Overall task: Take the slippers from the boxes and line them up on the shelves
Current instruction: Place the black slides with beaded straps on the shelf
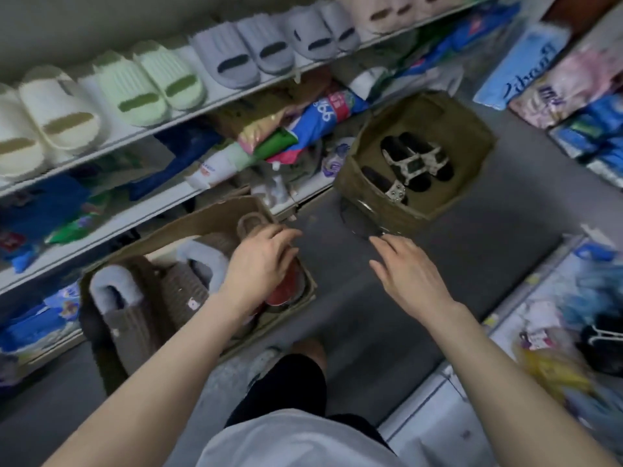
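A low cardboard box on the floor at the left holds brown knit slippers with grey fluffy lining and a red slipper. My left hand reaches down into this box over the red slipper, fingers curled; whether it grips anything is hidden. My right hand hovers open above the grey floor between the boxes. A second, taller box further right holds black sandals with pale straps. Cream, green, grey and pink slide slippers stand lined up on the top shelf.
Lower shelves at the left carry packets and tubes. Racks with packaged goods stand at the right, leaving a narrow grey aisle. My knee and foot are below the left box.
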The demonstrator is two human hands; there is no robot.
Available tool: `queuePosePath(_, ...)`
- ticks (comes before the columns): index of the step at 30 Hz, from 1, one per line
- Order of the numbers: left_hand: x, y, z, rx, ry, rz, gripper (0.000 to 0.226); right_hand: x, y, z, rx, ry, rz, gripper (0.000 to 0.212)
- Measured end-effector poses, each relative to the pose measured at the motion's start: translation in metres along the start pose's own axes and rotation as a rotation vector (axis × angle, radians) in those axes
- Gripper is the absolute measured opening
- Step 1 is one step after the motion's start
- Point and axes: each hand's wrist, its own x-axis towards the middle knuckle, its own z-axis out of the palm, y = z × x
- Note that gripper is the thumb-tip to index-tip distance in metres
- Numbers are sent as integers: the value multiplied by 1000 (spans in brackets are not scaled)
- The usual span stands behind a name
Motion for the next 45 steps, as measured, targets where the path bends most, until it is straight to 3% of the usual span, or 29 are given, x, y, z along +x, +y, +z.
queuePosePath(11,146,56,101,-75,-129,10,29,46,169,15,125,-9,286,42)
queuePosePath(22,309,83,208,-171,-288,-76,41,186,314,38,189,-237,308,44)
queuePosePath(27,342,84,267,-181,-347,-218,40,252,364,96,253,-393,195,43)
queuePosePath(32,367,94,321,-150,-296,-351,38,319,404,180,210,-550,1,67)
queuePosePath(37,389,100,369,-162,-282,-445,41,363,418,248,130,-695,-172,72)
queuePosePath(41,402,106,388,-130,-292,-493,43,380,429,278,127,-746,-210,52)
queuePosePath(45,415,107,396,-103,-307,-559,44,389,437,253,153,-807,-301,40)
